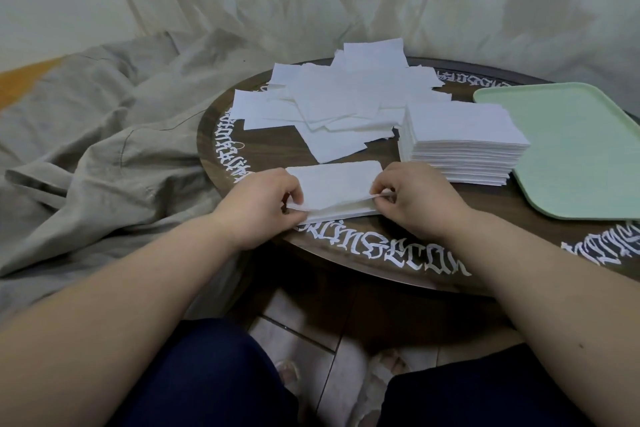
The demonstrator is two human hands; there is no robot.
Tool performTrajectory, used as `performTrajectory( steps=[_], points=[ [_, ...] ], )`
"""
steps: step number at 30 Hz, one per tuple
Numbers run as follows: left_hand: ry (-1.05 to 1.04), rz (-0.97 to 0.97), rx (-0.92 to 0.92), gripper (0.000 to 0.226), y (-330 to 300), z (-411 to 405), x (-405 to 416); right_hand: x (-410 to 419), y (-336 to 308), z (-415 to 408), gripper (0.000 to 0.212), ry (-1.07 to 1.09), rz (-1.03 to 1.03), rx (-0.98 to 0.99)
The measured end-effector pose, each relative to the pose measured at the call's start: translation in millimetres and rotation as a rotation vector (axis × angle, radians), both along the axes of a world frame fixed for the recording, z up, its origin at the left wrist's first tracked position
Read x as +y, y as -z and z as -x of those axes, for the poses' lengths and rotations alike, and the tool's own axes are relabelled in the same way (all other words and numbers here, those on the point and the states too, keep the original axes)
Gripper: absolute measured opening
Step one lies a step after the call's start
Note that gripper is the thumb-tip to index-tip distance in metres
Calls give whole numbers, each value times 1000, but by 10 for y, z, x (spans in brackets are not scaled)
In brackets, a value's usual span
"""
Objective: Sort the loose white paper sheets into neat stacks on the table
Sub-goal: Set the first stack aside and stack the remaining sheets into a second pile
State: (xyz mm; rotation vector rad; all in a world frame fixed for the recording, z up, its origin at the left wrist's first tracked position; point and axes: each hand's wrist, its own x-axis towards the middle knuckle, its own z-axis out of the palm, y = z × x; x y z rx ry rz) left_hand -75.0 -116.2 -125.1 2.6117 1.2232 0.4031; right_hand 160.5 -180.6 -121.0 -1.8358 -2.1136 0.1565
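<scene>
Both hands, left [266, 198] and right [412, 198], pinch the ends of a small stack [334, 189] at center frame on the counter [381, 253], likely squaring edges. Loose sheets [332, 104] above; finished stack [460, 139] right.

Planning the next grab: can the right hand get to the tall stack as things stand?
Probably yes: the tall stack sits just beyond the right hand, nothing between, though that hand now pinches the small stack.
</scene>
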Motion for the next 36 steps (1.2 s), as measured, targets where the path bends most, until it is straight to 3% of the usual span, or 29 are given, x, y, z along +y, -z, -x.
performTrajectory(
  steps=[4,8,12,17,23,32,36],
  points=[
    [-15,-9,-26,24,12,25,-1,-8,-31,-9,13,16,-46,38],
    [-21,10,-21,23,17,12,-11,-22,4,-32,14,-14,61,-12],
    [-30,43,7,26,15,18,-16,-55,-48,-84,30,16,111,24],
    [-50,55,43,28,20,-2,-21,-56,-62,-85,10,13,76,36],
    [-76,96,36,29,2,-16,-36,-33,-39,-75,17,-15,158,-25],
    [-77,107,82,32,-9,-30,-38,-45,-8,-85,21,31,117,101],
    [-83,109,83,30,-7,-41,-32,-44,-6,-100,11,15,121,106]
  ],
)
